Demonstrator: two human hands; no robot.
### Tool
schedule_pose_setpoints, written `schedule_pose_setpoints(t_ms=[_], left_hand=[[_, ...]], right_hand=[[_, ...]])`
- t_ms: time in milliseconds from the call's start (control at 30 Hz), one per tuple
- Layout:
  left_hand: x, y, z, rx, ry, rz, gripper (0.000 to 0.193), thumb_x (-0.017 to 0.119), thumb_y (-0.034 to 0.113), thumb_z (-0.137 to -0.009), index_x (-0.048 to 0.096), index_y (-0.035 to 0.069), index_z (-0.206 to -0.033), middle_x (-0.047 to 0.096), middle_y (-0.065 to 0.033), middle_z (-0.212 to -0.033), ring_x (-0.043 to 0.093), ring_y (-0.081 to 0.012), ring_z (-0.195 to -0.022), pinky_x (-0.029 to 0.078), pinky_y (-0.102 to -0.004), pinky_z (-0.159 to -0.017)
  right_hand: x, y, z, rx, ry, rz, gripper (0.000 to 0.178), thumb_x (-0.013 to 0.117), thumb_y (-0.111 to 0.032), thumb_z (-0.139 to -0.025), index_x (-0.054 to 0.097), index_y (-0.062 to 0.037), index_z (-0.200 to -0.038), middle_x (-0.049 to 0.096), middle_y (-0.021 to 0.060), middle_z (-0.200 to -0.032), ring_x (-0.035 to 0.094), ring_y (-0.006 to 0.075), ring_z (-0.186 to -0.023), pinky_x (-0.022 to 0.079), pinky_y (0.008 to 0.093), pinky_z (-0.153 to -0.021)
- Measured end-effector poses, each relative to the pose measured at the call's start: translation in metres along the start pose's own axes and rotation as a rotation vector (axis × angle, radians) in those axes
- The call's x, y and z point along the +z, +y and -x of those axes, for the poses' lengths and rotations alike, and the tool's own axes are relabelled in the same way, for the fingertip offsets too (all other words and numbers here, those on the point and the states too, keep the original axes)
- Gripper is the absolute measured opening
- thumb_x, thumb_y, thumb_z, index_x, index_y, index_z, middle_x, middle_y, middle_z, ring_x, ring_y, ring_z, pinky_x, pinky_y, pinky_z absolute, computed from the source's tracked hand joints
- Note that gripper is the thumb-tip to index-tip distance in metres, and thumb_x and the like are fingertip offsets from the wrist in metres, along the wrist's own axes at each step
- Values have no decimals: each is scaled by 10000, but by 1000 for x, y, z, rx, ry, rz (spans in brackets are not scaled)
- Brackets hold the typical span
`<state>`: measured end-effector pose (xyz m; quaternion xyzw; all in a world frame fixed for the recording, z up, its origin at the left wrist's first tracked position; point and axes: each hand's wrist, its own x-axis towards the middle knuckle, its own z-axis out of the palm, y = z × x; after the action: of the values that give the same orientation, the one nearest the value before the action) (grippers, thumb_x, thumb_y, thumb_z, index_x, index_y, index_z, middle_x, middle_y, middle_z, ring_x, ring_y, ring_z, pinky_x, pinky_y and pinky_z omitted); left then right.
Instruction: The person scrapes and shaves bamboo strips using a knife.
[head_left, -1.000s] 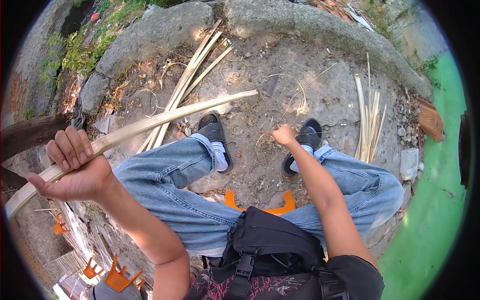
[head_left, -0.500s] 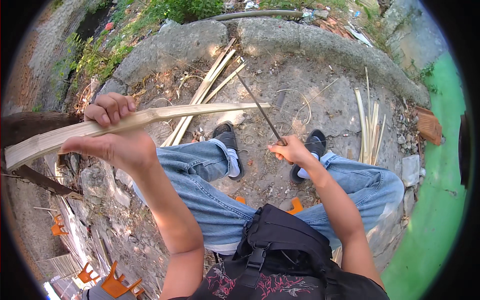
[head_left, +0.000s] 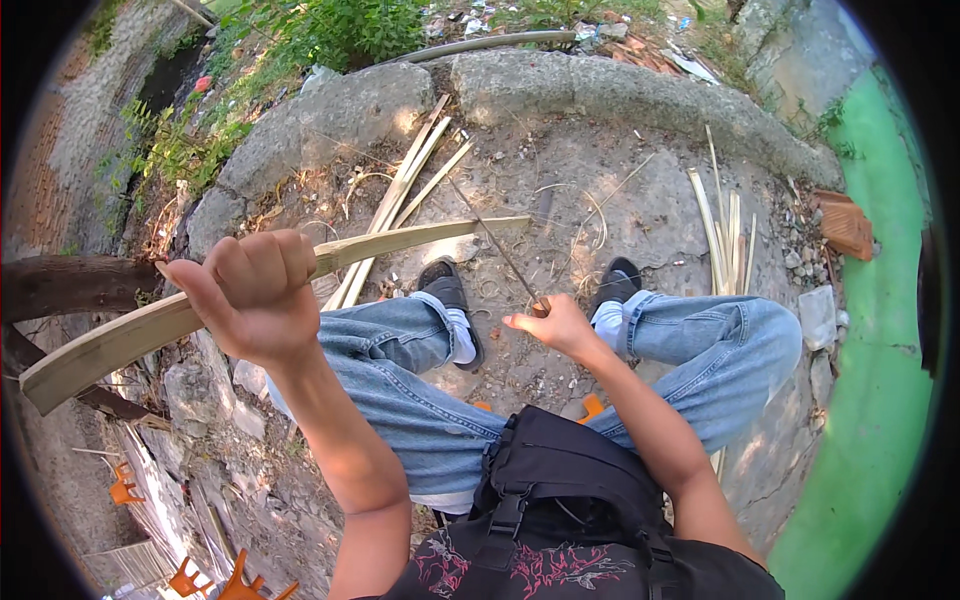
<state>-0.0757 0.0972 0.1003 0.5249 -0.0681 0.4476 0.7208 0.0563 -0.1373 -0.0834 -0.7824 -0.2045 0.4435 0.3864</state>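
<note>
My left hand (head_left: 255, 295) is closed around a long, pale bamboo strip (head_left: 120, 340). The strip's wide end hangs out to the left, and its far part tapers rightward over the ground in front of my feet. In my right hand (head_left: 560, 327) is a knife, gripped by its wooden handle between my knees. Its long, thin, dark blade (head_left: 492, 240) points up and to the left, crossing the strip near its narrow tip. Whether blade and strip touch, I cannot tell.
Split bamboo strips lie on the ground at left (head_left: 405, 180) and right (head_left: 735, 245). A stone kerb (head_left: 620, 95) curves across the far side. A wooden beam (head_left: 85, 285) stands at left, a terracotta block (head_left: 843, 225) at right. A black bag (head_left: 575, 470) sits against my lap.
My left hand has turned and closed its fingers round the strip, shifting right and down. The strip's wide end has dropped lower. My right hand with the knife has come slightly nearer.
</note>
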Motion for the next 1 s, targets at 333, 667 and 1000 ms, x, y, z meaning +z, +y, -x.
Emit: schedule_pose_setpoints(t_ms=[333, 667, 1000], left_hand=[[10, -1, 2, -4, 32, -77, 512, 307, 383, -1011, 208, 168, -558, 137, 41, -463, 80, -94, -432, 107, -290, -431], [30, -9, 8, 14, -37, -32, 498, 277, 357, -1018, 237, 159, -562, 198, 39, -457, 114, -86, -411, 129, -275, -398], [43, -9, 13, 24, 111, -128, 513, 333, 364, -1008, 194, 185, -548, 130, 52, -471, 72, -83, -438, 87, -278, -429]], right_hand=[[22, -2, -3, -110, 116, 11, 269, 638, -194, -699, 559, 50, -620, 565, 218, -572, 550, 338, -506, 428, 392, -510], [24, 12, -2, -104, 230, 36, 303, 625, -210, -718, 534, 48, -587, 532, 207, -521, 537, 322, -470, 403, 402, -481], [29, 6, -6, -29, 124, -37, 256, 638, -190, -711, 563, 37, -620, 554, 174, -543, 525, 196, -477, 412, 383, -502]])
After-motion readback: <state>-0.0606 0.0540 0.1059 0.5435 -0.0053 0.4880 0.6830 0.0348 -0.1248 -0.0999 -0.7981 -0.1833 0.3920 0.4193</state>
